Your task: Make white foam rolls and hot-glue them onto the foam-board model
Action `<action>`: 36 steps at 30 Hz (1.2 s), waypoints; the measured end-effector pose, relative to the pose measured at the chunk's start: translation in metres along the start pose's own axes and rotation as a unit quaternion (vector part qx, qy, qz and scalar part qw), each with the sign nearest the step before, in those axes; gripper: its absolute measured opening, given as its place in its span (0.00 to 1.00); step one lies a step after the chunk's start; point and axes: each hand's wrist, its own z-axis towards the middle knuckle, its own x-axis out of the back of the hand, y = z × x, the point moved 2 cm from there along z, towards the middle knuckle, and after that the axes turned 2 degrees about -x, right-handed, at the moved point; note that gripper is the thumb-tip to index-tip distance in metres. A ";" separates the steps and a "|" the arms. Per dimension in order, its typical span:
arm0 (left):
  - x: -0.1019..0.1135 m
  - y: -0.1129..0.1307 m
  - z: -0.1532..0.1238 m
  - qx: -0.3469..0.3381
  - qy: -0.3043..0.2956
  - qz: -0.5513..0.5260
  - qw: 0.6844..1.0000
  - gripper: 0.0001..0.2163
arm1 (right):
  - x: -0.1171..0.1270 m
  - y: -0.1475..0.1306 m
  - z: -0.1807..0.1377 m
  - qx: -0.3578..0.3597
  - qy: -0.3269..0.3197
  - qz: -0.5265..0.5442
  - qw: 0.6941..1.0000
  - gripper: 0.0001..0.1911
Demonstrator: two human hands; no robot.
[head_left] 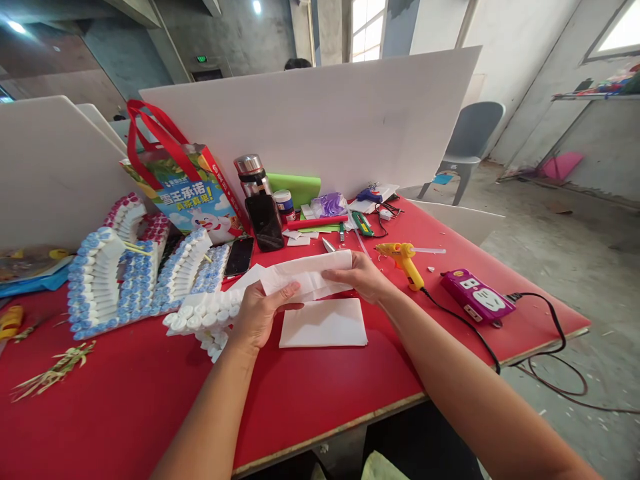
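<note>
A strip of thin white paper (313,268) is stretched between my two hands above the red table. My left hand (260,310) pinches its left end with the thumb on top. At the other end, my right hand (367,275) grips the paper, fingers folded behind it. Just below lies a flat stack of white paper sheets (324,325). Beside my left wrist sits a pile of rolled white paper pieces (205,317), partly hidden by that hand.
Left of my hands stand blue-tipped paper rolls (97,287) and a gift bag (187,190). A thermos (249,175) and phones (239,257) are behind. On the right lie a yellow glue gun (407,263), a purple power strip (477,297) and black cords. A white board (310,127) stands at the back.
</note>
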 end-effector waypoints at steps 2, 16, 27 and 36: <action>0.000 0.000 0.000 0.001 0.018 -0.011 1.000 0.19 | 0.000 -0.002 -0.001 0.001 0.007 -0.003 1.000 0.18; 0.006 0.000 0.003 -0.008 0.029 -0.074 0.997 0.15 | 0.001 -0.008 -0.005 -0.019 -0.015 -0.003 1.000 0.18; 0.009 0.005 -0.001 -0.055 -0.050 0.049 0.996 0.14 | 0.005 -0.010 -0.007 -0.023 -0.051 0.018 0.998 0.17; 0.016 0.011 -0.001 -0.030 -0.102 -0.018 0.994 0.07 | 0.016 -0.012 -0.006 -0.008 -0.093 0.043 0.995 0.12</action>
